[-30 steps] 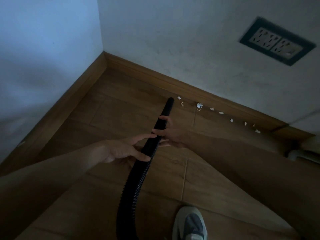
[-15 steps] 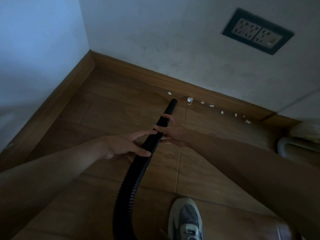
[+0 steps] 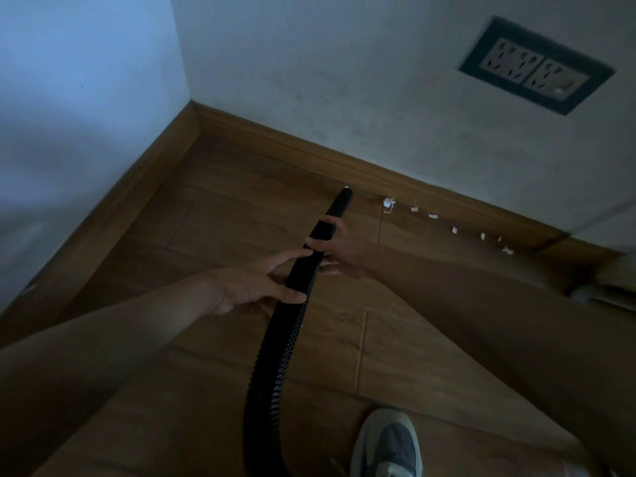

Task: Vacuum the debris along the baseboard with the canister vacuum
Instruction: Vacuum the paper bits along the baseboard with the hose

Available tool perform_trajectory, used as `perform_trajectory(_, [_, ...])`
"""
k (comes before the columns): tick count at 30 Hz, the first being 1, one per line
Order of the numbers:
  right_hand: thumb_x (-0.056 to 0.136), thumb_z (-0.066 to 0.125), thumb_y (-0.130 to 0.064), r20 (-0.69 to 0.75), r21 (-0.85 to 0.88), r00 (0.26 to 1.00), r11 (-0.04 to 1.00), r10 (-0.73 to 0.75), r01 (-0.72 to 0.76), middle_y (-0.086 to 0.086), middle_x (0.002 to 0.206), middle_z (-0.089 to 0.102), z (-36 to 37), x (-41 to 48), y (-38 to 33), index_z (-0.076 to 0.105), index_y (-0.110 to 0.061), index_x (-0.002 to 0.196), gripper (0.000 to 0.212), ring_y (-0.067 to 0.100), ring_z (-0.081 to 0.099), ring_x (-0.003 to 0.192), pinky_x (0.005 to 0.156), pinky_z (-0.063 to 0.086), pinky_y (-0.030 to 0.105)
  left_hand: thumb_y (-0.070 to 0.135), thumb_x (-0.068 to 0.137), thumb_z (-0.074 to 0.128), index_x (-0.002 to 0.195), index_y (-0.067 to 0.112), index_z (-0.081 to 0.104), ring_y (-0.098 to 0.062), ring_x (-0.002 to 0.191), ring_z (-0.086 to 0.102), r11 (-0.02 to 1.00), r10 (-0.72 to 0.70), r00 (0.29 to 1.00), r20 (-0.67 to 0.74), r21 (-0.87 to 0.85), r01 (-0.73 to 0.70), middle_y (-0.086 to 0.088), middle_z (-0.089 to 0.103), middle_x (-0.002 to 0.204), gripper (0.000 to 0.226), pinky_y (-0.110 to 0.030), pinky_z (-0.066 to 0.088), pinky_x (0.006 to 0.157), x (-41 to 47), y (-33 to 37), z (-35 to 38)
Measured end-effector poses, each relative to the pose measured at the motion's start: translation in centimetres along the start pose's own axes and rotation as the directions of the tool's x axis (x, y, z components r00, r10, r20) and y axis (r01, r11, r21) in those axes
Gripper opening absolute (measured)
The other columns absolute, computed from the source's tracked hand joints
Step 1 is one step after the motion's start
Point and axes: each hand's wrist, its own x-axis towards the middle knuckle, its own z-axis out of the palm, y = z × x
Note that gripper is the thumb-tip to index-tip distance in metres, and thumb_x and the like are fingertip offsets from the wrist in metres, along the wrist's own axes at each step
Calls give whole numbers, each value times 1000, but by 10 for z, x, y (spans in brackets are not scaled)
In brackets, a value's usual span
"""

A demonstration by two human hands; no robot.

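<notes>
Floor (image 3: 241, 218): brown tiles, meeting the baseboard (image 3: 395, 173) that runs from 10 o'clock to 3 o'clock.
Hose (image 3: 275, 356): black, ribbed, rising from 6 o'clock; its nozzle (image 3: 344, 197) is just beside the baseboard, with one white scrap touching its tip.
Left hand (image 3: 254, 287): thumb on the hose, fingers open and resting along it, a loose hold.
Right hand (image 3: 339, 249): closed around the smooth tube near the nozzle.
Debris (image 3: 389, 202): white scraps in a row toward 3 o'clock, close to the baseboard.
Advice: I think the nozzle should stay low and slide slowly rightward along the baseboard, over every scrap.
</notes>
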Motion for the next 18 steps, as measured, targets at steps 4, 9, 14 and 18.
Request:
perform_trajectory(4, [88, 71, -9, 6, -35, 1000, 999, -4, 4, 8, 134, 50, 1, 6, -9, 31, -32, 147, 74, 23, 65, 93, 65, 57, 34, 26, 68, 92, 138, 52, 46, -13, 130, 54, 999, 47, 994, -98, 18, -46, 11, 55, 142, 87, -45, 38, 114, 1, -3, -7])
perform_trajectory(9, [87, 72, -9, 11, -59, 1000, 998, -6, 7, 12, 143, 47, 1, 11, -18, 30, -32, 148, 78, 23, 65, 94, 64, 58, 34, 26, 69, 89, 143, 46, 42, -13, 132, 50, 997, 73, 993, -93, -22, -75, 10, 52, 145, 90, -38, 36, 115, -6, 7, -4])
perform_trajectory(14, [87, 72, -9, 13, -60, 1000, 998, -6, 7, 11, 144, 46, -4, 9, -18, 32, -32, 148, 76, 23, 64, 93, 64, 58, 34, 19, 74, 83, 147, 38, 38, -17, 135, 47, 998, 65, 989, -134, 21, -62, 5, 48, 147, 88, -37, 36, 114, -12, 17, 4])
perform_trajectory(18, [88, 71, -9, -2, -56, 1000, 998, -1, 1, 12, 144, 46, -9, 6, -14, 31, -32, 149, 76, 22, 64, 92, 65, 57, 34, 38, 64, 91, 142, 48, 42, -14, 135, 47, 996, 50, 994, -102, 79, -42, 11, 49, 147, 92, -43, 33, 117, -7, 15, 3])
